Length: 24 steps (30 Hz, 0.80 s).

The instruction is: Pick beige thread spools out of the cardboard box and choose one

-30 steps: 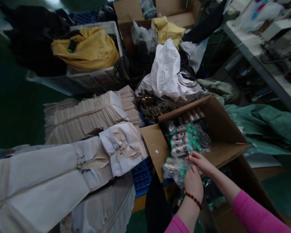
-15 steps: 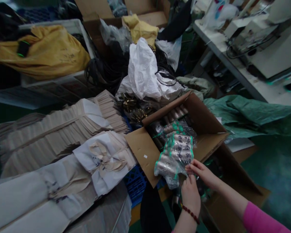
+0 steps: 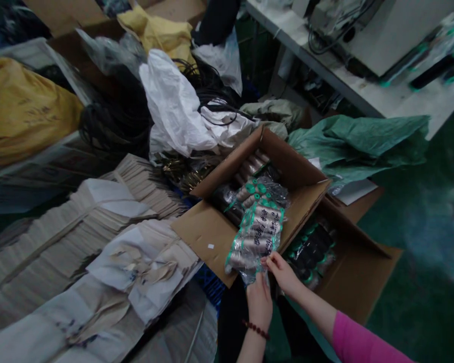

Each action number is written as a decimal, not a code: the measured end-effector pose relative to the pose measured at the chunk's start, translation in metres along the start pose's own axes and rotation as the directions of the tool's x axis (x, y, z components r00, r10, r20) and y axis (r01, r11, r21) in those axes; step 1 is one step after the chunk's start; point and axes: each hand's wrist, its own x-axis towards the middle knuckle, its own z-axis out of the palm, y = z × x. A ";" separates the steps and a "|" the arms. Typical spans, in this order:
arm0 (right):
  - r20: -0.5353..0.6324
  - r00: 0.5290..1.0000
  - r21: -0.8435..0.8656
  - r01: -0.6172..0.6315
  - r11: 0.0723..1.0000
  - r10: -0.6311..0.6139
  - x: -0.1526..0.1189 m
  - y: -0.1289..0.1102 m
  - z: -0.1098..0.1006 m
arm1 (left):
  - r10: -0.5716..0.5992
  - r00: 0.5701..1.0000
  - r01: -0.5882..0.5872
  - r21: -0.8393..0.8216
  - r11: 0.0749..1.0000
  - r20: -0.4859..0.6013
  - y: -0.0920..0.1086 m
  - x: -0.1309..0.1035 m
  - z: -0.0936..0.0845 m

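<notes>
A clear plastic bag of beige thread spools (image 3: 255, 234) with green ends and black handwriting lies tilted over the near edge of an open cardboard box (image 3: 202, 232). My left hand (image 3: 259, 297), with a beaded bracelet at the wrist, pinches the bag's near end from below. Just to the right, my right hand (image 3: 282, 272) pinches the same plastic between thumb and fingers. The fingertips of both hands are close together. More bagged spools (image 3: 253, 190) sit inside the box behind the held bag.
At the right, a second open box (image 3: 348, 282) holds black spools (image 3: 312, 252). Tied beige stacks (image 3: 136, 272) fill the left. White sacks (image 3: 177, 106) and a green sheet (image 3: 355, 141) lie behind. A worktable (image 3: 325, 65) with a machine stands back right.
The view has shifted to the right, so things appear farther left. The second box's black spools show more clearly. Both hands still hold the plastic bag, which lies flatter with its writing more visible.
</notes>
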 end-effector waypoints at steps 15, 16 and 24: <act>-0.059 0.908 0.456 -0.346 0.820 0.416 -0.056 0.079 0.010 | -0.005 0.975 -0.071 0.330 0.941 0.224 0.035 0.004 -0.015; -0.011 0.905 0.502 -0.363 0.785 0.426 -0.048 0.078 0.015 | -0.016 0.971 -0.075 0.370 0.926 0.238 0.041 0.005 -0.017; 0.104 0.875 0.724 -0.392 0.567 0.472 -0.004 0.059 0.034 | 0.036 0.938 -0.280 0.691 0.666 0.345 0.059 0.008 -0.028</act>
